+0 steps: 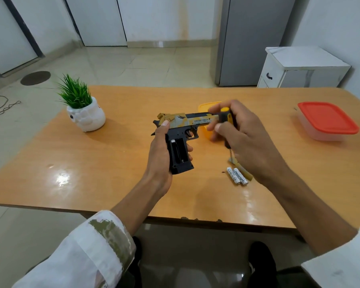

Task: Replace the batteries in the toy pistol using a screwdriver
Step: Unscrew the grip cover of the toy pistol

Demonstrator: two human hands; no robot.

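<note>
My left hand (159, 150) grips the black handle of the toy pistol (182, 129), whose tan and black slide points right above the table. The battery compartment (178, 151) in the handle lies open and faces me. My right hand (240, 134) holds a black and yellow screwdriver (226, 117) by its handle, the shaft pointing down near the table. Two white batteries (237, 176) lie side by side on the wooden table (104, 163), below my right hand. A tan piece (245, 173) lies just beside them, partly hidden by my wrist.
A small potted plant (82, 107) in a white pot stands at the left. A clear container with a red lid (326, 119) sits at the right. A yellow container (206, 119) is behind the pistol. A white cabinet (299, 67) stands beyond the table.
</note>
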